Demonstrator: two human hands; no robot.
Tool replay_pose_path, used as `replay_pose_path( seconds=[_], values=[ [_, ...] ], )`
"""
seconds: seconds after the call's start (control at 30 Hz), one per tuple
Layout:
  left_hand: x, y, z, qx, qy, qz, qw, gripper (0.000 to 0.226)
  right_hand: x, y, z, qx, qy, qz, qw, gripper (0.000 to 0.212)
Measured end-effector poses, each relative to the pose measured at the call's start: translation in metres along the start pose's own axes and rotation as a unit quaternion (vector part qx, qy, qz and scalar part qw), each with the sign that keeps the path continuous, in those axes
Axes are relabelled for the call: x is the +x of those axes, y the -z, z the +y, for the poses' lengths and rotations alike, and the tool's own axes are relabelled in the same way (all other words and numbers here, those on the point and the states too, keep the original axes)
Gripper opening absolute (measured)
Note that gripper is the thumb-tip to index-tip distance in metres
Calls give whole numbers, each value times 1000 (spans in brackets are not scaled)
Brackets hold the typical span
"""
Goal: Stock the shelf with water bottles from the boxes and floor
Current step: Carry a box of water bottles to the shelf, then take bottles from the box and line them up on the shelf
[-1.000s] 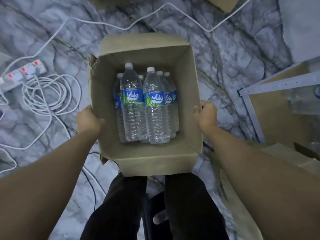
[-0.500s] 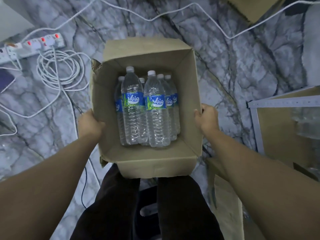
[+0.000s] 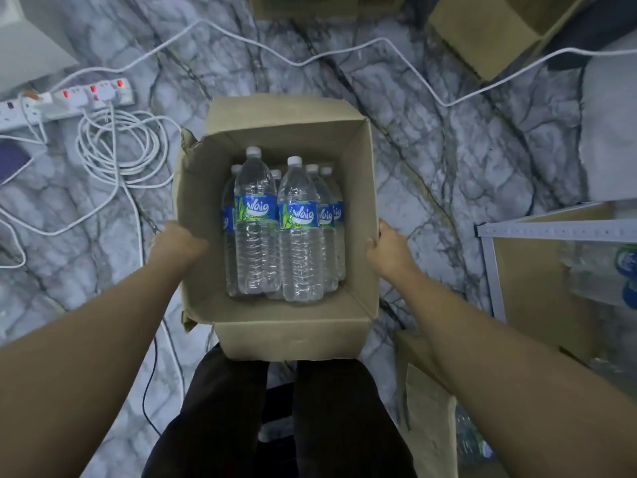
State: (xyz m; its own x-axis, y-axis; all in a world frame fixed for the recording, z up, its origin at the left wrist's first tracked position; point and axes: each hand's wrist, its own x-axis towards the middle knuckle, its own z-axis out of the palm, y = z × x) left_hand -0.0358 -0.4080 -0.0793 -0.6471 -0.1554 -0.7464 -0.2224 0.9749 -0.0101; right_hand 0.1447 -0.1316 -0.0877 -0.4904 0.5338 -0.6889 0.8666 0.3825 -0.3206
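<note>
Legs [image 3: 241,408] in dark trousers at the bottom, box [image 3: 286,339] held just above them, off the floor [image 3: 431,188]. Left hand [image 3: 179,244] is pressed to the box's left wall, fingers hidden, so cannot tell the curl. Right hand [image 3: 389,250] grips the right rim, fingers [image 3: 374,243] hooked on the edge. Bottles [image 3: 300,236] stand upright inside, about six caps, clear ribbed plastic, white caps, blue-green labels, all full and sealed. None of these is out yet, so my guess is mid-task: this box has yet to be unloaded. Shelf [image 3: 551,231] to the right already has a few blurred bottles. Further off are a power strip [image 3: 69,101], cables [image 3: 120,146] and more boxes [image 3: 482,32].
</note>
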Motion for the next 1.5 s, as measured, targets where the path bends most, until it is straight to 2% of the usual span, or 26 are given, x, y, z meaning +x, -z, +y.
replay_pose_path(
  seconds=[0.2, 0.3, 0.4, 0.43, 0.5, 0.63, 0.77, 0.83, 0.9, 0.97, 1.03, 1.1, 1.17, 1.27, 1.37, 1.43, 1.5],
  values=[
    [-25, 30, 36, 162, -1, -57, 985, 43, -15, 8, -3, 23, -35, -50, 998, 48],
    [-38, 32, 70, 193, -74, -38, 978, 49, -25, 18, 1, 54, -36, -68, 996, 44],
    [-59, 22, 106, 175, -211, -56, 960, 35, -39, 35, 10, 95, -49, -78, 991, 22],
    [-66, 18, 118, 166, -257, -79, 949, 32, -44, 42, 14, 116, -62, -83, 988, 15],
    [-86, 10, 141, 150, -320, -129, 926, 30, -57, 57, 22, 156, -91, -99, 979, 23],
    [-130, -4, 187, 184, -392, -210, 877, 34, -84, 90, 54, 166, -115, -150, 968, 20],
    [-174, -23, 234, 255, -429, -277, 821, 43, -113, 116, 101, 210, -167, -151, 951, 29],
    [-198, -37, 255, 270, -440, -313, 797, 46, -134, 129, 120, 191, -169, -124, 959, 31],
    [-224, -56, 273, 295, -454, -336, 771, 48, -153, 135, 147, 189, -193, -120, 955, 27],
    [-251, -78, 284, 323, -475, -355, 737, 45, -174, 132, 176, 219, -253, -107, 936, 24],
    [-278, -103, 291, 354, -502, -364, 700, 37, -192, 131, 201, 220, -260, -89, 936, 23],
    [-303, -127, 293, 378, -515, -370, 675, 43, -208, 130, 221, 227, -269, -74, 933, 16],
    [-325, -152, 293, 378, -521, -368, 671, 44, -223, 129, 240, 234, -281, -67, 928, 14],
    [-353, -197, 290, 353, -547, -342, 677, 26, -243, 123, 275, 218, -267, -60, 937, 21],
    [-388, -249, 286, 381, -560, -328, 659, 30, -260, 117, 320, 229, -260, -51, 937, 30],
    [-414, -282, 280, 406, -555, -321, 651, 27, -271, 108, 357, 269, -268, -38, 924, 21],
    [-438, -318, 270, 440, -547, -312, 640, 13, -283, 96, 397, 299, -262, -23, 917, 14]
  ],
)
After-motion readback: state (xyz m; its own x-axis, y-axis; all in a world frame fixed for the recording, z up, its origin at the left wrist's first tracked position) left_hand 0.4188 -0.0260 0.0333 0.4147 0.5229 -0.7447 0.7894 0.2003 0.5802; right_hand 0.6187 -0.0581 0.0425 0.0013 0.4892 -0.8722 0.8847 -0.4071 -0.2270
